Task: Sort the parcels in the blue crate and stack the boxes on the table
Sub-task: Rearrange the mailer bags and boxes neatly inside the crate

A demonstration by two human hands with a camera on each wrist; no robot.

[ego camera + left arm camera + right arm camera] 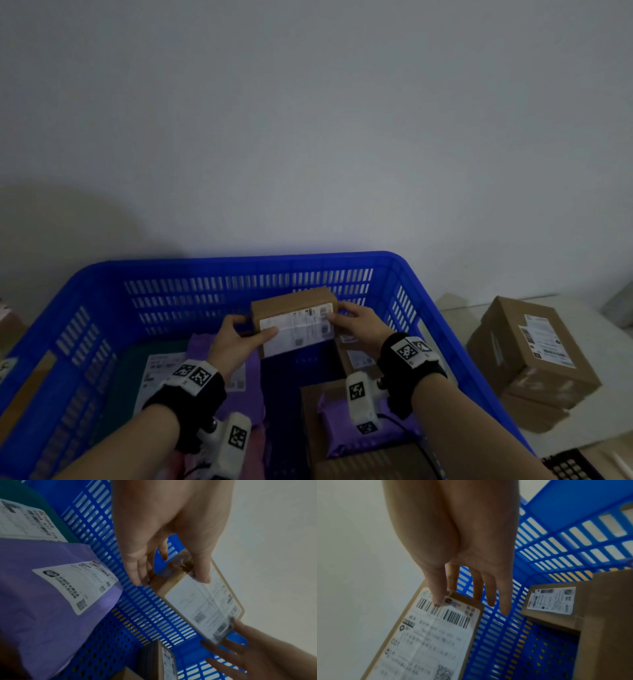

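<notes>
A small brown cardboard box (294, 318) with a white shipping label hangs above the blue crate (212, 270), held between both hands. My left hand (239, 334) grips its left end, thumb on the label and fingers behind. At the right end my right hand (356, 322) holds it the same way. The left wrist view shows the box (202, 601) with my left thumb (203, 574) on its label. In the right wrist view my right thumb (436, 593) presses the barcode end of the box (426, 639).
Inside the crate lie purple mailer bags (239, 383), a teal parcel (133, 359) with a label, and more brown boxes (356, 359) at the right. Brown boxes (534, 356) are stacked on the white table (582, 431) right of the crate. A grey wall stands behind.
</notes>
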